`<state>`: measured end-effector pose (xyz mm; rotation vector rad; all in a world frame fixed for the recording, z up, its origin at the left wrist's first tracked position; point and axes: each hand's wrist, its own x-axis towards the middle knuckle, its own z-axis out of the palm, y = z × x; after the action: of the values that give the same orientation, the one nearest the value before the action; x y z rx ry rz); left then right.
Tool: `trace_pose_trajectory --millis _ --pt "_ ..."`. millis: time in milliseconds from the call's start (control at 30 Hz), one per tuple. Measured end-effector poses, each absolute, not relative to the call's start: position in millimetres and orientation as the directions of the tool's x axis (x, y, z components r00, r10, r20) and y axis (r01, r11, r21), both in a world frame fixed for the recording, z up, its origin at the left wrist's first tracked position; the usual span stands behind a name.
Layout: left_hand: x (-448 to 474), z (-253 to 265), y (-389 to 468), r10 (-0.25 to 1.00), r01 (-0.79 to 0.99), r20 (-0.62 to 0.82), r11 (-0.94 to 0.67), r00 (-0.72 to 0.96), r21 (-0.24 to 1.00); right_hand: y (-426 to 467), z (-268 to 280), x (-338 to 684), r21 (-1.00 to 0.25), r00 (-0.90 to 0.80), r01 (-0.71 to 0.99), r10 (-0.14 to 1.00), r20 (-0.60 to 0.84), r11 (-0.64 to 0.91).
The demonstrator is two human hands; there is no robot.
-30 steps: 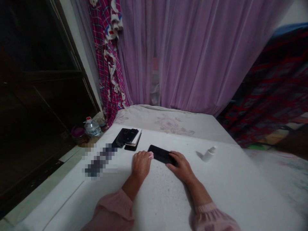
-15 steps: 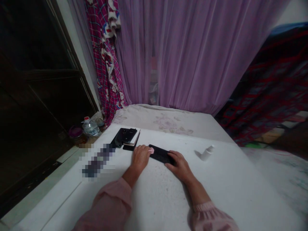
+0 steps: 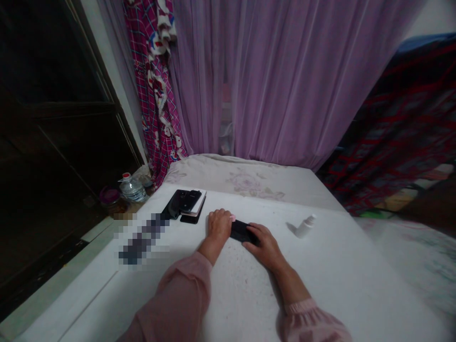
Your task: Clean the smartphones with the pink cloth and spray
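A black phone (image 3: 241,230) lies flat on the white table (image 3: 320,275). My left hand (image 3: 220,225) rests on its left end, fingers closed around a small pink cloth (image 3: 233,217) pressed to the screen. My right hand (image 3: 262,242) lies on the phone's right end and pins it to the table. Both arms wear pink sleeves.
A stack of several phones (image 3: 186,204) sits to the left of my hands. A small white spray bottle (image 3: 305,226) lies to the right. A water bottle (image 3: 131,188) and a jar (image 3: 109,198) stand on the floor at left. Purple curtains (image 3: 270,80) hang behind.
My left hand with the pink cloth has slid rightward over the phone, covering more of the screen. My right hand stays on the phone's right end.
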<state>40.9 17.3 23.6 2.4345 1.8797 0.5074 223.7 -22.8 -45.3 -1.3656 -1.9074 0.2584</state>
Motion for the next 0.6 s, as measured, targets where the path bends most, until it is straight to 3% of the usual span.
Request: trace_pose_trajectory --millis 233,600 --pt "51 19 14 0.915 0.901 0.229 -0.379 0.332 0.211 -23 -46 224 -0.562 -0.146 0.711 0.871 0.469 0.422" --pt "5 27 34 0.960 0.961 0.237 -0.196 0.149 0.193 -24 -44 222 -0.557 -0.134 0.720 0.871 0.473 0.414"
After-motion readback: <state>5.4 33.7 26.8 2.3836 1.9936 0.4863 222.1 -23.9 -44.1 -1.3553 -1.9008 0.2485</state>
